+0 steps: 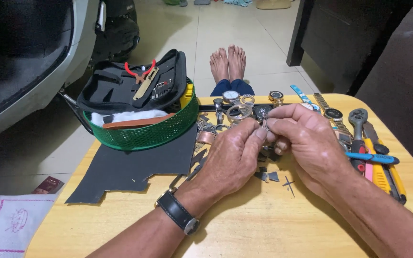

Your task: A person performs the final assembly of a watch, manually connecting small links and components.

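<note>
I see my left hand [233, 157] and right hand [307, 141] both pinching one small metal piece [264, 125] above the wooden table [244, 229].

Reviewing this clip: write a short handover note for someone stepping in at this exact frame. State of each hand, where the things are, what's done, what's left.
Left hand: fingers pinch a small metal part, too small to identify.
Right hand: fingers pinch the same part from the other side, above the wooden table.
Watches lie in a row behind the hands; hand tools at right; green basket with black tool case at left, beside a dark sheet.
Done: cannot tell. Left: the part is not yet set down.
</note>
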